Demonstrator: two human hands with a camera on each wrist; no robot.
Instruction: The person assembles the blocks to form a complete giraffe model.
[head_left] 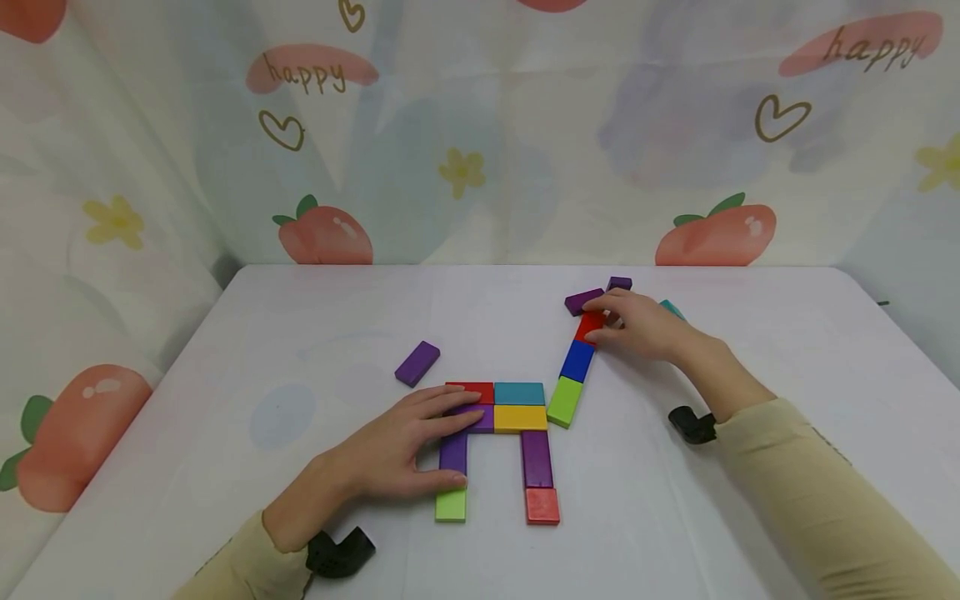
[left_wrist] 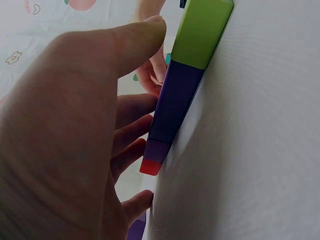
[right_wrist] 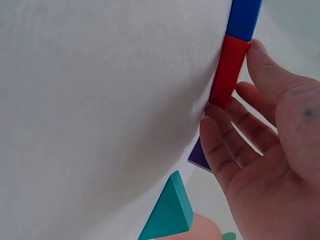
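Teal wedge (right_wrist: 172, 210) near right hand (head_left: 643, 323) pinching red block (head_left: 588, 326), loose purple block (head_left: 417, 364) beyond relaxed left hand (head_left: 390, 442)

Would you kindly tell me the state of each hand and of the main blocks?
Left hand: fingers outstretched, partly covering the nearer red block.
Right hand: fingers bent round the farther red block.
Farther red block: end to end with the blue block.
Yellow block: lying flat, uncovered.
Lone purple block: lying apart.
Teal triangular block: apart, partly hidden in the head view.
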